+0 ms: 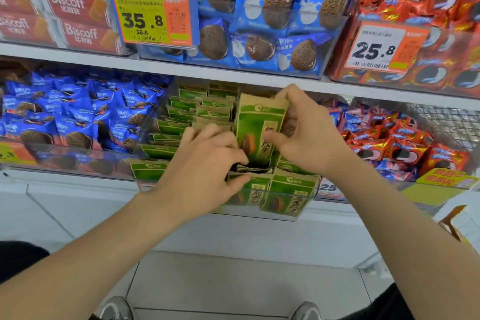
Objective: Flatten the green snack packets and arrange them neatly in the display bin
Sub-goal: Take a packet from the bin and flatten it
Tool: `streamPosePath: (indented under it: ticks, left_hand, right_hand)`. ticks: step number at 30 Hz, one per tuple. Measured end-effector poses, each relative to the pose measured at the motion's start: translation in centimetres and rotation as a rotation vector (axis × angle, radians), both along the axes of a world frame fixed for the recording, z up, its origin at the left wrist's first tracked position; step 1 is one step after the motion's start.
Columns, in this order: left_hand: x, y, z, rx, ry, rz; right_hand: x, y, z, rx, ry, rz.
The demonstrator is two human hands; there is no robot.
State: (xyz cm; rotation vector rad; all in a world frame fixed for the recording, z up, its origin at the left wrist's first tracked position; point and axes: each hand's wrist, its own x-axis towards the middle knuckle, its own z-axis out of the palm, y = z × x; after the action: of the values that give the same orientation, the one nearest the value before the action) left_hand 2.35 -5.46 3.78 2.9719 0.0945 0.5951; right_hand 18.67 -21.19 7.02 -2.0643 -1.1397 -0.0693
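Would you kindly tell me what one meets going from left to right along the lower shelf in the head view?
blue cookie packets → left hand → raised green snack packet → right hand → red cookie packets

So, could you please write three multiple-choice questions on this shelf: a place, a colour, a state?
1. The clear plastic display bin of green snack packets sits: A on the floor; B on the lower shelf; C on the top shelf.
2. The wrapped cookie packets left of it are: A blue; B yellow; C white.
3. The right hand: A hangs empty; B holds a price tag; C grips an upright green packet.
Answers: B, it sits below the upper shelf; A, blue wrappers; C, fingers curl round it.
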Motion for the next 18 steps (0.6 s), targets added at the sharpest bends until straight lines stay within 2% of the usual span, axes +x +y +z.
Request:
streamPosePath:
  ticks: [4, 6, 8, 10, 12, 13, 18]
  left_hand:
    - [0.2, -0.6, -1.0, 0.061, -0.01, -0.017]
    - [0.5, -0.9, -1.7, 0.103, -0.008, 0.033]
    - [1.0, -0.9, -1.8, 0.078, -0.031, 0.103]
    - [1.3, -0.5, -1.1, 0.0, -0.095, 0.152]
    - [1.6, 0.0, -0.6, -0.054, -0.117, 0.179]
    - [1.6, 0.1, -0.5, -0.05, -0.09, 0.179]
    - [1.1, 0.0, -1.3, 0.004, -0.061, 0.175]
  right_hand:
    - [-0.2, 0.8, -0.2, -0.023, -0.193, 0.061]
    - [0.0, 1.4, -0.5, -0.146, -0.32, 0.105]
    - [0.4, 1.9, -0.7, -0.269, -0.385, 0.043]
    - [0.7, 2.1, -0.5, -0.243, -0.439, -0.018]
    - [0.6, 2.1, 0.1, -0.148, -0.431, 0.027]
    - [0.5, 2.2, 0.3, -0.173, -0.416, 0.056]
    - [-0.8, 2.7, -0.3, -0.627, -0.337, 0.094]
